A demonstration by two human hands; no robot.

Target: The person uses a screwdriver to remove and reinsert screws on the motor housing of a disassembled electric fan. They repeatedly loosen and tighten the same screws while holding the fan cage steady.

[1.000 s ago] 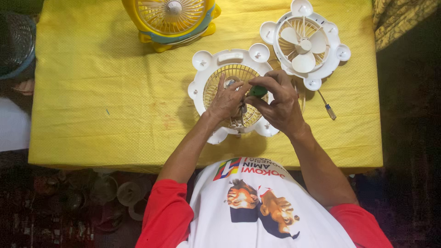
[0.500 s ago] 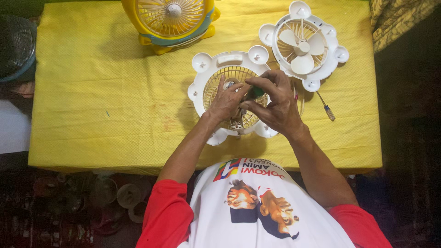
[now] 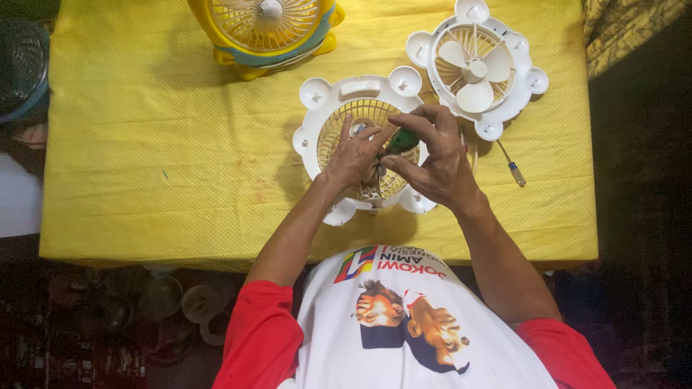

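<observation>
Both hands on white fan housing, screwdriver in grip

R hand pinches green-handled screwdriver w/ fingers closed round it; L hand lies open on white fan grille housing beneath both; beyond, white fan w/ blades & yellow fan on yellow cloth

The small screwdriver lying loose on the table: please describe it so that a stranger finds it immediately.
Start at the yellow tablecloth and go to the white fan half with blades near its far right corner. Just below that part, right of the right hand, lies the loose screwdriver. It is thin, with a metal shaft and a small blue handle, unlike the green-handled tool held in the fingers.
</observation>
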